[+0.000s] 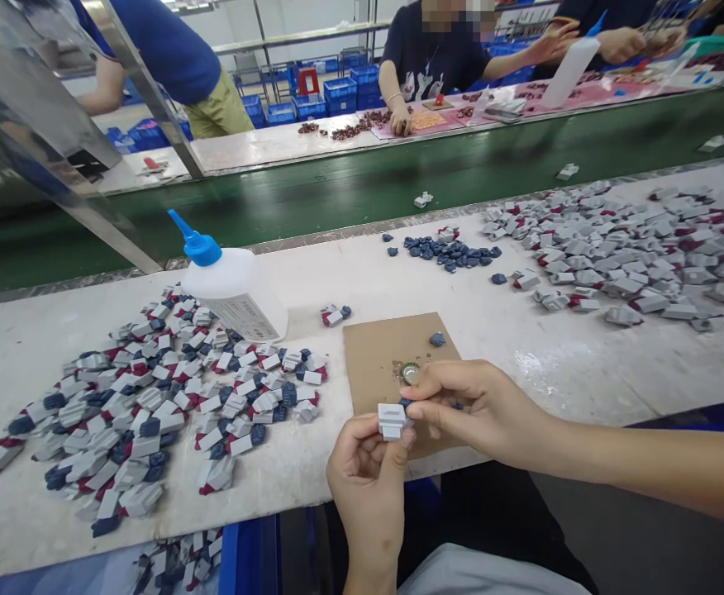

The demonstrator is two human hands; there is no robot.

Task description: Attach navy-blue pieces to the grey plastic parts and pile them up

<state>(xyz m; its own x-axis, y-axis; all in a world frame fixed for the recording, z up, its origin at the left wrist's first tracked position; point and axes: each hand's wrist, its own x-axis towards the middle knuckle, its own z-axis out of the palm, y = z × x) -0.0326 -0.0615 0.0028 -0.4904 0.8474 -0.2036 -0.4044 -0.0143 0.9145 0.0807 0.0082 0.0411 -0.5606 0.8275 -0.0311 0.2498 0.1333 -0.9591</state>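
Between the fingertips of my left hand (368, 479) is a small grey plastic part (392, 420) with a stepped shape. My right hand (479, 409) pinches a small dark blue piece (405, 402) against the right side of that grey part. Beneath both hands lies a brown cardboard square (374, 355). On it rest a metal bottle cap (410, 373) with shiny drops around it and a loose dark blue piece (437, 340). The fingers partly cover the blue piece in my right hand.
Grey, red and blue assembled parts (132, 413) lie heaped at left, beside a white bottle with a blue nozzle (238, 285). Loose blue pieces (449, 252) and grey-red parts (635, 248) lie at right. A green conveyor belt (312, 194) runs behind; co-workers (436, 58) sit across it.
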